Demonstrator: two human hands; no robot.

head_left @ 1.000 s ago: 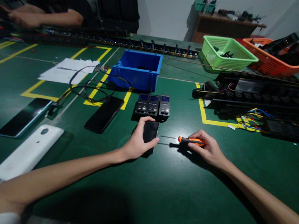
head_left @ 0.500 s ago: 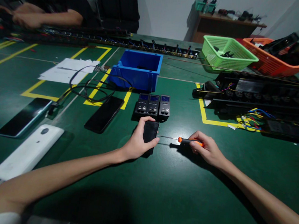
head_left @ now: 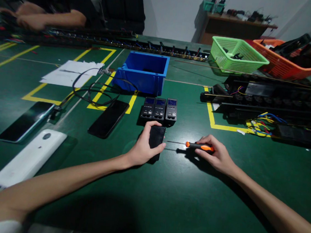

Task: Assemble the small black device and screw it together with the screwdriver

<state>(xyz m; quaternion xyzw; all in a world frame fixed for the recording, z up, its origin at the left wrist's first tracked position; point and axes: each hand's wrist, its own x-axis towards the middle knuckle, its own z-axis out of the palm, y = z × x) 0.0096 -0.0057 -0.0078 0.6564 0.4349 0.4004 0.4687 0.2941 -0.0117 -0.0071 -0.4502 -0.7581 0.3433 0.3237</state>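
Note:
My left hand (head_left: 142,149) grips a small black box-shaped module (head_left: 156,137) standing on the green table mat (head_left: 147,200). My right hand (head_left: 215,154) is closed on an orange-handled screwdriver (head_left: 199,146). Its thin shaft lies level and its tip meets the module's right side. Just behind the module stand three more black modules (head_left: 159,110) with small blue screens, side by side.
A blue bin (head_left: 142,72) sits behind the modules. Left lie a black phone (head_left: 108,118), a second phone (head_left: 27,121), a white device (head_left: 30,157), cables (head_left: 97,92) and papers (head_left: 68,72). Green basket (head_left: 235,55), orange basket (head_left: 287,59) and wired strips (head_left: 272,102) are right. Another person's arms (head_left: 35,15) rest far left.
My right hand's fingers have shifted on the screwdriver handle, as if turning it. The module and my left hand stay where they were.

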